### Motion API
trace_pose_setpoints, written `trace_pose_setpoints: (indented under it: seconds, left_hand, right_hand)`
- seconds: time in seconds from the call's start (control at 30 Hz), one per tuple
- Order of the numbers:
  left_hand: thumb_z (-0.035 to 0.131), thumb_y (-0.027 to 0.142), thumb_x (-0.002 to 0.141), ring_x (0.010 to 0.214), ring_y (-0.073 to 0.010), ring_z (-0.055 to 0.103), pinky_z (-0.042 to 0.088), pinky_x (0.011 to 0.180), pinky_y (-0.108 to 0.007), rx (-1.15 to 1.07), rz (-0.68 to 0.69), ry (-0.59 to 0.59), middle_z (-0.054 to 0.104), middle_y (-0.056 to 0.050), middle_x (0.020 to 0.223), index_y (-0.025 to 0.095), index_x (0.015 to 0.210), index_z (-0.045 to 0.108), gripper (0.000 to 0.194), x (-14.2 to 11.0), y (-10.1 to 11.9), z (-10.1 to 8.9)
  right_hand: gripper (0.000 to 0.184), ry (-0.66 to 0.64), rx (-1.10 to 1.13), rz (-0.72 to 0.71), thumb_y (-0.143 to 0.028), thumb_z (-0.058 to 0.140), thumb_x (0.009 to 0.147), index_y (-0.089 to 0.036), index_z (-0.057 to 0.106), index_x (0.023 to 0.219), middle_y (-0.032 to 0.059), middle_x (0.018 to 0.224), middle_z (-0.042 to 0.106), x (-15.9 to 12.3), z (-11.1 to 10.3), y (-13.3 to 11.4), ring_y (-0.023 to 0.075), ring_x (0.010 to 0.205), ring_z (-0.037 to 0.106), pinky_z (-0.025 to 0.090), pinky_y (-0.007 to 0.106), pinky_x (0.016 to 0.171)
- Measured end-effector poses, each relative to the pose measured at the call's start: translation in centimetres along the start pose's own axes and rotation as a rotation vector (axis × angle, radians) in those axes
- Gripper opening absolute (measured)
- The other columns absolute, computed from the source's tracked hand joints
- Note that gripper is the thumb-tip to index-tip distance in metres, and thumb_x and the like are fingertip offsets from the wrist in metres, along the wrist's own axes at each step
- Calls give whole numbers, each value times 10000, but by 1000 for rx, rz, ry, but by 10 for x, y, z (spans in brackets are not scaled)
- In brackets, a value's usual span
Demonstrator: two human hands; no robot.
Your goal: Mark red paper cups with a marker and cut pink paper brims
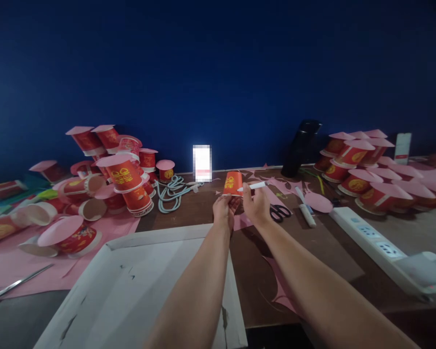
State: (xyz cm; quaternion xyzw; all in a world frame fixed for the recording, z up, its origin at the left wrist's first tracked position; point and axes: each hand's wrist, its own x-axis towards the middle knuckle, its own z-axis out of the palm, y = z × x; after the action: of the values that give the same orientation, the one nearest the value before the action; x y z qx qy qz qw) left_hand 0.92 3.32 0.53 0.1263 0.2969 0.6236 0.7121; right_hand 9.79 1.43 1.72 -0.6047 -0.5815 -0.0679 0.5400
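Red tapered paper cup (233,182): yellow characters
Left hand (223,212): fingers curled, gripping lower end
Right hand (256,206): pinches slim white stick (257,185), perhaps a marker

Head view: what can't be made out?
All in the head view:
Held red cup: lower end, behind the left hand.
White pen: tip contact with cup, too small and blurred.
Bright screen: content, pixelated.
Silver scissors: part of the handles, cut off by left edge.
White tray: near end, cut off by bottom edge.
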Motion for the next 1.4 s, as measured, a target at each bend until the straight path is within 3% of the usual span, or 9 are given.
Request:
trace_pose_setpoints:
  seconds: [0.6, 1.4]
  left_hand:
    - [584, 42, 679, 518, -100, 590, 500, 631, -247, -31, 17, 8, 618, -27, 607, 131, 689, 531, 104, 3, 2, -1]
    - [559, 32, 726, 526, -107, 593, 509, 622, -247, -63, -2, 22, 617, -39, 618, 128, 699, 535, 102, -1, 5, 2]
  right_hand:
    - [362, -62, -31, 34, -441, 372, 916, -165, 603, 876, 104, 823, 666, -1, -2, -4, 248, 787, 598, 439, 361, 733]
    - [329, 29, 3, -5, -429, 396, 919, -169, 595, 903, 107, 858, 668, -3, 2, -1, 242, 821, 603, 455, 382, 786]
